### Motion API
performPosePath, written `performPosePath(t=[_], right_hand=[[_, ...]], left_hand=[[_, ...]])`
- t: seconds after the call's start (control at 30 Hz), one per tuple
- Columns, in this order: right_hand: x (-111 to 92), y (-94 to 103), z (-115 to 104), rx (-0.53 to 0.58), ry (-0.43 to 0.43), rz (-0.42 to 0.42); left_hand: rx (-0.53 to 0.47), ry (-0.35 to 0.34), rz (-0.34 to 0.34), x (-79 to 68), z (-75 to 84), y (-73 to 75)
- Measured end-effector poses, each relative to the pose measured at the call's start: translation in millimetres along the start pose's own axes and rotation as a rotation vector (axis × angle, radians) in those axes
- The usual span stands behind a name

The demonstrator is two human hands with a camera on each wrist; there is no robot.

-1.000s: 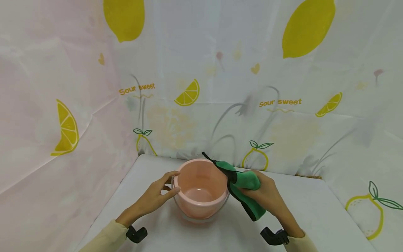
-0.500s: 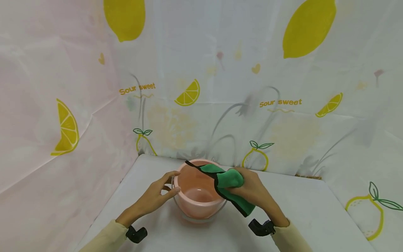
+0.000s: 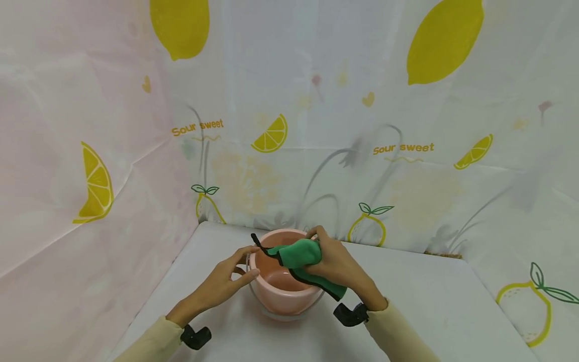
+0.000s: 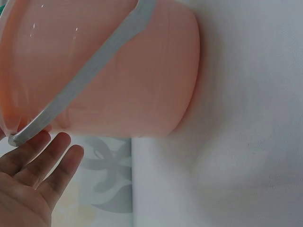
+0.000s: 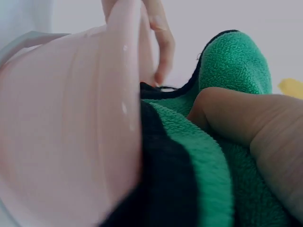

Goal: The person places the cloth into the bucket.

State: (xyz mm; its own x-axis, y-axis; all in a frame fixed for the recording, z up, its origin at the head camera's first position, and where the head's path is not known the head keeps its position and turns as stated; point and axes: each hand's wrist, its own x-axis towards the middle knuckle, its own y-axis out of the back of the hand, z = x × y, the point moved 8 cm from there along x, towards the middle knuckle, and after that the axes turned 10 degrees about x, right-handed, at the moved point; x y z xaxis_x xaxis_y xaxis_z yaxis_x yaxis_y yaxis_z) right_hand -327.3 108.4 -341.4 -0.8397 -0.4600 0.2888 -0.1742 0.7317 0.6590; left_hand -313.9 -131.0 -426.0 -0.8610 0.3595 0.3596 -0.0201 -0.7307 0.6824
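Note:
A pink bucket [image 3: 286, 300] stands upright on the white table, its grey handle [image 4: 85, 75] hanging down along the near side. My left hand [image 3: 226, 277] holds the left of the rim, by the handle's joint, with a finger over the inner side of the wall. In my right hand [image 3: 338, 265] is a green cloth [image 3: 300, 253] with black edging, bunched and gripped over the bucket's mouth. One black-edged corner of it reaches toward my left fingers; another part hangs over the near right rim. The right thumb [image 5: 236, 113] presses into the cloth.
The white table [image 3: 425, 301] runs back to a wall sheet [image 3: 316, 125] printed with lemons. Another sheet [image 3: 54, 151] closes off the left side. Each wrist wears a black camera mount, one of them the right mount [image 3: 350, 314].
My right hand has moved left with the green cloth, from the bucket's right rim to over its mouth. The left hand and the bucket have stayed in place.

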Motion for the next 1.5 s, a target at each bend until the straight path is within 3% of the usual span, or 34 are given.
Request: performPosePath(t=[0.13, 0.33, 0.6, 0.8, 1.07, 1.5], right_hand=[[8, -13.6, -1, 0.034, 0.006, 0.000], [14, -31.8, 3, 0.002, 0.025, -0.046], [13, -37.7, -2, -0.072, 0.125, -0.090], [9, -34.2, 0, -0.009, 0.111, -0.094], [3, -19.6, -2, 0.061, 0.115, -0.005], [-15, 13.7, 9, 0.007, 0.161, 0.142]], left_hand=[[0.004, -0.013, 0.008, 0.5, 0.2, -0.4], [-0.002, -0.060, 0.009, 1.5, 3.4, -1.4], [0.003, -0.015, -0.010, 0.9, 0.8, -2.0], [-0.004, 0.012, -0.023, 0.7, -0.5, -1.6], [-0.005, 0.007, -0.017, 1.6, 0.8, 0.5], [0.035, -0.015, -0.024, -1.8, -0.6, 5.1]])
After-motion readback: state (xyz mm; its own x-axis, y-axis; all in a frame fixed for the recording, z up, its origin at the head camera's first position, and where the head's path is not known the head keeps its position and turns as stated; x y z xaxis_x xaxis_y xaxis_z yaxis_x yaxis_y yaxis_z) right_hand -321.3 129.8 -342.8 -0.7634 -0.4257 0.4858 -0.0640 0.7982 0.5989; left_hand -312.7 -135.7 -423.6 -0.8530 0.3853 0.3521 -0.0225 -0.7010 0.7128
